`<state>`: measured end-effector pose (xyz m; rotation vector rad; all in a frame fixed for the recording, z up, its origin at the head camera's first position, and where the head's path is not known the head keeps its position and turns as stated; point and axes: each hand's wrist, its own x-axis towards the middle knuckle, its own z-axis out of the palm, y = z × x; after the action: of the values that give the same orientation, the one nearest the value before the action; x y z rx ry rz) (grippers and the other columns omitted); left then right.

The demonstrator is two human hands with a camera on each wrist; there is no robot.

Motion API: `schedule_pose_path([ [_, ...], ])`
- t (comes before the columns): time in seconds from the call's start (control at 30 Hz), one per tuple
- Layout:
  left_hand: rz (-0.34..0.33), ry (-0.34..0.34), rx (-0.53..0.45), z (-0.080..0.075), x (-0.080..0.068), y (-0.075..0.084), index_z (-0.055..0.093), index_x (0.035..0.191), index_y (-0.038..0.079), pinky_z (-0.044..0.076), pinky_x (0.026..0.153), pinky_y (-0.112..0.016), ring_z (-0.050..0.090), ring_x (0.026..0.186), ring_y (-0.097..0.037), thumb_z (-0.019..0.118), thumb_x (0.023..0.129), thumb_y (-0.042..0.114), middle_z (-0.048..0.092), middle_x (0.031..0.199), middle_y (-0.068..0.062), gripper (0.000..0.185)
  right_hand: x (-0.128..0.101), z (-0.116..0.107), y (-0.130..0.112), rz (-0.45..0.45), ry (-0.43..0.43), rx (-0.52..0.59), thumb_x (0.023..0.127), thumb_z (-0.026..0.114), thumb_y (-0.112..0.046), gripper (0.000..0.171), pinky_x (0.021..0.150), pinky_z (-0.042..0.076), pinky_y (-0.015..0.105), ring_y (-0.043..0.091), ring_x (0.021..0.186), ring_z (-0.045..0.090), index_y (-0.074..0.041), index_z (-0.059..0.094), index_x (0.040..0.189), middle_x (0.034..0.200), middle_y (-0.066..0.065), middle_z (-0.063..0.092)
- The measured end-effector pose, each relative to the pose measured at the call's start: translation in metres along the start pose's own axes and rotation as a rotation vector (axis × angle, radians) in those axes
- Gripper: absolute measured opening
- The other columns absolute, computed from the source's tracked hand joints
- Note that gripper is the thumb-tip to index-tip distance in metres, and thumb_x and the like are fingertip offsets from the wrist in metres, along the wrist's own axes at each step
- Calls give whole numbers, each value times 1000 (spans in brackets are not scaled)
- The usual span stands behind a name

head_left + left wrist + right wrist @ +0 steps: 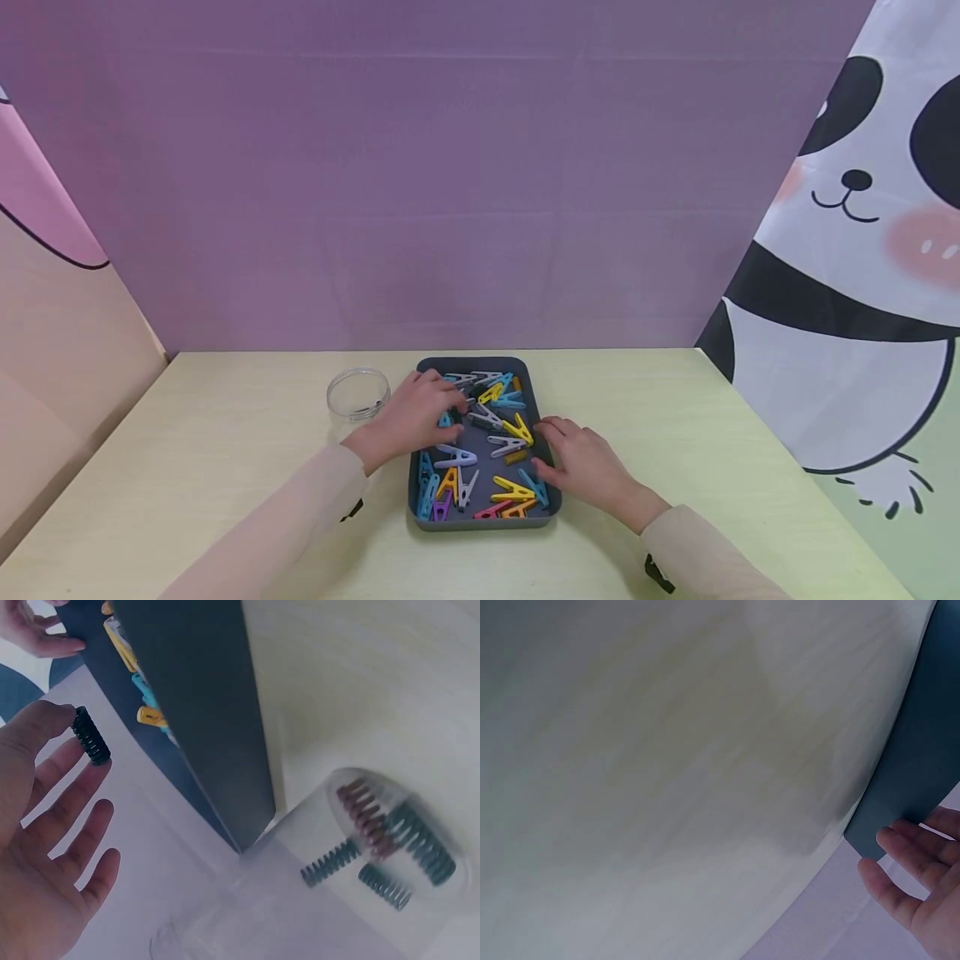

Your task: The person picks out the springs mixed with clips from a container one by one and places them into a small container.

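Observation:
Over the left part of a grey tray [487, 524], my left hand [412, 417] pinches a dark coil spring [91, 736] between thumb and index finger. Its other fingers are spread in the left wrist view. My right hand [588, 467] rests at the tray's right side, its fingers loosely bent against the wall. Clothespins in several colours lie in the tray, among them a purple one [441, 507] and a yellow one [519, 428]. A yellow spring [516, 457] lies among them.
Left of the tray stands a clear jar [357, 393]. Through it, the left wrist view shows a reddish spring [366, 817] and several dark green springs [421, 844]. A purple backdrop [450, 183] rises behind the pale wooden table [247, 450].

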<state>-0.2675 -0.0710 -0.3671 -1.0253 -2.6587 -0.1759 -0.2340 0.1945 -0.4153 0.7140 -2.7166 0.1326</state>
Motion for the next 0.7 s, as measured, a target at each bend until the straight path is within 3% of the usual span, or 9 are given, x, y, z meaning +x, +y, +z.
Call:
schedule_pose_path([
  [0.17,-3,23,-6,-11,-4,-4,68,95,23,39,84,-36,49,92,-16,66,80,38,66,101,6,21,0,0,-1,1,-6,5,78,67,-38,48,79,51,38,22,101,59,-6,59,112,114,8,60],
  [0.37,-59,13,-17,-22,-9,-12,68,98,22,39,87,-37,49,95,-16,66,80,37,65,102,5,23,0,1,0,-3,1,-4,78,67,-38,48,78,51,38,22,101,59,-6,59,112,114,7,60],
  [0.7,-107,74,-12,-36,-23,-29,67,95,21,40,91,-42,51,100,-19,68,80,34,66,100,4,21,0,0,0,4,-8,3,78,66,-39,48,79,51,38,21,102,58,-7,59,113,115,7,60],
])
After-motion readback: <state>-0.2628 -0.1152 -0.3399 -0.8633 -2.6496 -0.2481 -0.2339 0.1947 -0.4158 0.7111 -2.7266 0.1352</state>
